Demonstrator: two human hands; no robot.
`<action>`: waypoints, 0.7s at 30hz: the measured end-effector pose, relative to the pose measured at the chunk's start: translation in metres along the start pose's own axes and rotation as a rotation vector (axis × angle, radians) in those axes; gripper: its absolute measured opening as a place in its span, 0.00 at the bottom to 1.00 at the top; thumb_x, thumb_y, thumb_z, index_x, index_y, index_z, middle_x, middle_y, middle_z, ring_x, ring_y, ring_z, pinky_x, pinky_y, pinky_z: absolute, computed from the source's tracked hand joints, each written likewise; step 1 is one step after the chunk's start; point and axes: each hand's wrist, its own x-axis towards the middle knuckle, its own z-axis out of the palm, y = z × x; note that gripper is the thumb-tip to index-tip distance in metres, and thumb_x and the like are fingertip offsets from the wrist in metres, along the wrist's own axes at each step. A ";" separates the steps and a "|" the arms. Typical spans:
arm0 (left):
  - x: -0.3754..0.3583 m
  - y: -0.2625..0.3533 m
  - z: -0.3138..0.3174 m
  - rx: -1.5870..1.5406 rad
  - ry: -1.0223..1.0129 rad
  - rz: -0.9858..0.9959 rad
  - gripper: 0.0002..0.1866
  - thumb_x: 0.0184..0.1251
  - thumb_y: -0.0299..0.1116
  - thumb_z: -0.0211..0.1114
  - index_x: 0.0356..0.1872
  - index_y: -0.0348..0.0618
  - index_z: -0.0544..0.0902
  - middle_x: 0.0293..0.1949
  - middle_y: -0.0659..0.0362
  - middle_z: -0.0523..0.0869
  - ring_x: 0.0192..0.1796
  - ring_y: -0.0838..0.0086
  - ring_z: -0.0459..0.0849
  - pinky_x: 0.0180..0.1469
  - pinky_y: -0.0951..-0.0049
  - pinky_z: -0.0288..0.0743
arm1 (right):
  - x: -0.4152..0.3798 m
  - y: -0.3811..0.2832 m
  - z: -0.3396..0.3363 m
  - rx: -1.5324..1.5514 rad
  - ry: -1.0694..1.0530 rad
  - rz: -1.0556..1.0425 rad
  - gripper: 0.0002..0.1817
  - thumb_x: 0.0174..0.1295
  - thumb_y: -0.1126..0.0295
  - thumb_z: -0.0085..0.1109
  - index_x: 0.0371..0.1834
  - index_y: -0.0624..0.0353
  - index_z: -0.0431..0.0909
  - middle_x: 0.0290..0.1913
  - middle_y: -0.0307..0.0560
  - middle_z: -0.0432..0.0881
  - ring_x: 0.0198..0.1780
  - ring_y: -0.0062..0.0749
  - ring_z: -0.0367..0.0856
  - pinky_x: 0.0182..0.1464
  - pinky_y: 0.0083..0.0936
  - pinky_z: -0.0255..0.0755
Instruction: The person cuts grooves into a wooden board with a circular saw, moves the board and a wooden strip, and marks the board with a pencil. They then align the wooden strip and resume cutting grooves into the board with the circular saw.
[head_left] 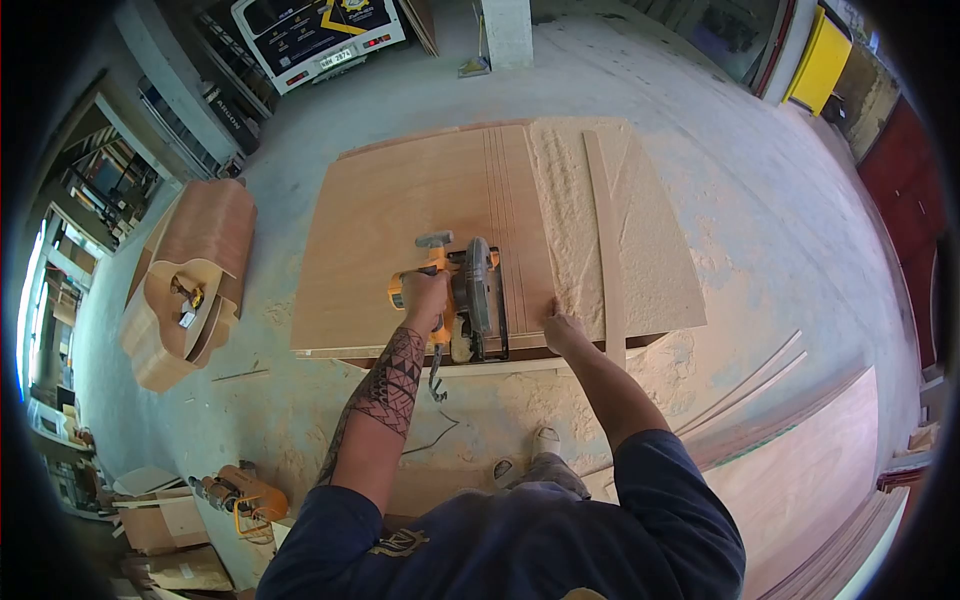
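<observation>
My left hand (425, 298) is wrapped round the rear handle of an orange and black circular saw (478, 290). The saw rests near the front edge of a brown plywood sheet (410, 210), beside several thin parallel lines or cuts running away from me. At the sheet's right edge, close to its front corner, my right hand (565, 332) is closed on the edge; its fingertips are small and partly hidden. Right of it, a long narrow wood strip (603, 230) lies on a sawdust-covered board (655, 240). A cord hangs from the saw over the front edge.
Curved plywood pieces (205, 240) stand on the floor at left, holding a tool. An orange compressor-like machine (250, 495) sits lower left. Large sheets (800, 470) and thin strips (745, 385) lie lower right. A van (320, 35) and a pillar (508, 35) are at the back.
</observation>
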 end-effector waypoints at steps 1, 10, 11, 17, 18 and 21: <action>0.008 -0.002 0.002 -0.002 -0.001 0.003 0.11 0.67 0.35 0.71 0.27 0.41 0.81 0.20 0.66 0.77 0.15 0.77 0.74 0.19 0.71 0.65 | 0.004 0.002 0.004 -0.010 -0.008 0.013 0.33 0.73 0.71 0.45 0.81 0.72 0.62 0.83 0.65 0.61 0.62 0.52 0.88 0.63 0.47 0.79; 0.055 -0.001 0.016 -0.026 -0.003 -0.007 0.14 0.66 0.34 0.71 0.23 0.44 0.78 0.17 0.65 0.77 0.14 0.77 0.74 0.18 0.72 0.65 | -0.021 -0.007 -0.020 -0.095 -0.034 -0.049 0.24 0.74 0.70 0.49 0.68 0.66 0.82 0.88 0.63 0.48 0.62 0.56 0.88 0.63 0.48 0.81; 0.058 0.001 0.016 -0.030 -0.006 -0.006 0.14 0.65 0.34 0.71 0.22 0.44 0.78 0.17 0.65 0.77 0.14 0.76 0.74 0.17 0.72 0.65 | -0.022 -0.006 -0.019 -0.095 -0.004 -0.053 0.23 0.74 0.70 0.49 0.67 0.66 0.83 0.88 0.63 0.48 0.61 0.56 0.88 0.63 0.48 0.81; 0.075 0.015 0.021 0.019 0.022 0.043 0.15 0.65 0.35 0.71 0.21 0.43 0.79 0.16 0.63 0.77 0.13 0.73 0.76 0.17 0.69 0.67 | -0.027 -0.008 -0.026 -0.089 -0.051 -0.048 0.27 0.73 0.71 0.49 0.74 0.69 0.75 0.88 0.66 0.47 0.59 0.59 0.89 0.61 0.51 0.81; 0.078 0.016 0.022 0.012 0.015 0.052 0.15 0.64 0.36 0.71 0.21 0.42 0.79 0.16 0.62 0.78 0.13 0.72 0.76 0.17 0.68 0.67 | -0.024 -0.007 -0.022 -0.089 -0.049 -0.047 0.27 0.73 0.71 0.49 0.74 0.69 0.75 0.88 0.66 0.47 0.59 0.59 0.89 0.61 0.51 0.81; 0.088 0.025 0.025 0.055 0.030 0.072 0.15 0.63 0.36 0.72 0.21 0.41 0.80 0.16 0.61 0.78 0.14 0.72 0.77 0.17 0.68 0.68 | -0.007 0.004 0.001 0.045 -0.051 0.002 0.35 0.72 0.72 0.49 0.83 0.70 0.59 0.88 0.67 0.45 0.58 0.62 0.89 0.61 0.53 0.81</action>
